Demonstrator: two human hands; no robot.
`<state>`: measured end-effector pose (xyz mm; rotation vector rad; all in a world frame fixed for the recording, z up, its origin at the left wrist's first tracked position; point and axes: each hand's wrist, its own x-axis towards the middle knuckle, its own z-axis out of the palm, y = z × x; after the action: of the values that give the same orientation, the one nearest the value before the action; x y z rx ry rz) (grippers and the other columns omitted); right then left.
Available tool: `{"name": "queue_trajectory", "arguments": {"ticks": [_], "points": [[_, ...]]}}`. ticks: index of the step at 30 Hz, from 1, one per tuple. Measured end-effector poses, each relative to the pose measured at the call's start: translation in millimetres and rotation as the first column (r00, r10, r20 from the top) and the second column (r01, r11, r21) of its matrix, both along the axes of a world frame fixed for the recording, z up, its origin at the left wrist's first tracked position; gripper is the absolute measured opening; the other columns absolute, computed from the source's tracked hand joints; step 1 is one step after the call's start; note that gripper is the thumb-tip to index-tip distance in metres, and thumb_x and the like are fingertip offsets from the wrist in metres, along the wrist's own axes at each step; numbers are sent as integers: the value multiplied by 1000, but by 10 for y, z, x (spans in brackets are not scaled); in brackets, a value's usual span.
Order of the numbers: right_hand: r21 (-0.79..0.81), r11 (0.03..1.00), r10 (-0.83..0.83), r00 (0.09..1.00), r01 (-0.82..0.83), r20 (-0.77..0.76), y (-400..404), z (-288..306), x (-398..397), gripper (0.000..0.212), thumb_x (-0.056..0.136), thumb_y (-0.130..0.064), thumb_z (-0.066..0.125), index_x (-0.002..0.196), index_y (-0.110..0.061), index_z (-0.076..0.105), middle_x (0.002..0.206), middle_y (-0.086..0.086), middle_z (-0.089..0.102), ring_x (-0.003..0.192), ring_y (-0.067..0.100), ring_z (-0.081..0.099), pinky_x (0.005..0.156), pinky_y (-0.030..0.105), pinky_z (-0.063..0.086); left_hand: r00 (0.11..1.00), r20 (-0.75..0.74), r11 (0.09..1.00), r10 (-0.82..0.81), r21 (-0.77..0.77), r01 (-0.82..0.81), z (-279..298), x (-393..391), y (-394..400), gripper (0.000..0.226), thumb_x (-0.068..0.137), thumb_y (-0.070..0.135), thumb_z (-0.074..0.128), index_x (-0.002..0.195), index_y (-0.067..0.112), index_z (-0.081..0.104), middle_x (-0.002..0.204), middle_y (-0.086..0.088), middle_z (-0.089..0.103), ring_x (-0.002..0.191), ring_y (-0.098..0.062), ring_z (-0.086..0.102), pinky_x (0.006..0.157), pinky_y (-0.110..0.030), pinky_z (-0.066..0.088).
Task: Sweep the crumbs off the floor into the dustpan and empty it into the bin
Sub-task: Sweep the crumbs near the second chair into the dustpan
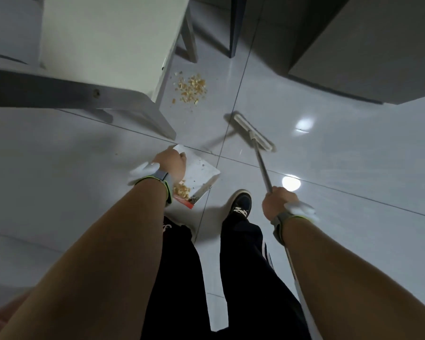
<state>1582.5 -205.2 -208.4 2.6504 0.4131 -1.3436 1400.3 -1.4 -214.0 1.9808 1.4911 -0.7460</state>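
A pile of yellowish crumbs (190,90) lies on the pale tiled floor next to a white cabinet leg. My left hand (171,165) grips the edge of a white flat dustpan (201,171), held tilted above the floor, with some crumbs (181,190) gathered at its lower, red-edged end. My right hand (277,204) grips the metal handle of a broom (262,165). Its flat pale head (253,132) is near the floor, to the right of and below the crumb pile, apart from it.
A white cabinet (108,42) and a grey chair frame (88,99) stand at the upper left. A dark furniture leg (236,28) and a grey unit (363,50) are at the upper right. My dark shoe (239,204) is between dustpan and broom.
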Motion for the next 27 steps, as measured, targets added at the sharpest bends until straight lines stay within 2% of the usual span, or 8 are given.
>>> {"name": "queue_trajectory", "arguments": {"ticks": [3, 6, 10, 13, 15, 19, 23, 27], "points": [[-64, 996, 53, 997, -57, -64, -4, 2, -338, 33, 98, -20, 43, 123, -7, 59, 123, 12, 60, 111, 31, 60, 78, 32, 46, 1000, 9, 999, 28, -29, -28, -47, 39, -12, 48, 104, 31, 28, 104, -3, 62, 111, -21, 63, 101, -37, 62, 85, -36, 47], [-20, 979, 196, 967, -202, -162, -182, 10, -777, 31, 98, -16, 41, 119, -2, 60, 118, 18, 62, 110, 35, 58, 71, 30, 35, 994, 65, 996, 83, -37, -81, -1, 138, -17, 41, 100, 26, 35, 101, -4, 64, 106, -24, 65, 101, -41, 61, 82, -40, 48], [0, 954, 292, 926, -301, -237, -404, 136, -886, 28, 94, -25, 45, 103, -13, 68, 102, 10, 68, 96, 30, 63, 68, 29, 39, 994, 58, 994, 97, -57, -94, 37, 39, 27, 41, 100, 26, 36, 103, -4, 64, 106, -23, 66, 100, -41, 62, 76, -42, 45], [-29, 965, 253, 949, -263, -189, -569, 182, -841, 27, 94, -37, 44, 93, -22, 67, 85, 0, 67, 78, 22, 63, 62, 25, 40, 992, 54, 993, 110, -49, -108, 88, -191, 28, 42, 101, 26, 34, 106, -4, 63, 106, -23, 65, 99, -41, 62, 74, -41, 44], [-20, 982, 185, 973, -189, -137, -564, 203, -784, 29, 90, -43, 44, 87, -25, 67, 73, -6, 64, 69, 19, 61, 59, 24, 43, 995, 24, 993, 95, -67, -93, 109, -307, 37, 42, 103, 24, 30, 112, -2, 62, 109, -22, 65, 100, -38, 62, 80, -40, 48], [53, 994, 95, 995, -93, -23, -250, 105, -617, 33, 84, -50, 45, 80, -24, 65, 67, -4, 65, 57, 19, 63, 59, 31, 57, 997, 4, 995, 79, -66, -79, 135, -457, 111, 46, 104, 29, 28, 109, -1, 63, 109, -21, 66, 103, -37, 62, 84, -37, 49], [108, 989, 99, 995, -100, 14, 266, -40, -480, 30, 89, -46, 45, 82, -24, 64, 76, 3, 69, 59, 25, 68, 64, 38, 60, 993, 5, 992, 121, -39, -121, 126, -541, 230, 49, 103, 32, 29, 97, -3, 63, 102, -23, 67, 96, -38, 63, 80, -39, 49], [100, 959, 262, 965, -264, 31, 688, -210, -377, 30, 95, -28, 44, 107, -10, 66, 97, 13, 67, 90, 34, 64, 65, 34, 43, 985, 42, 985, 165, -57, -163, 101, -504, 325, 46, 103, 28, 29, 103, -5, 62, 109, -23, 64, 101, -38, 62, 84, -37, 47]]}}
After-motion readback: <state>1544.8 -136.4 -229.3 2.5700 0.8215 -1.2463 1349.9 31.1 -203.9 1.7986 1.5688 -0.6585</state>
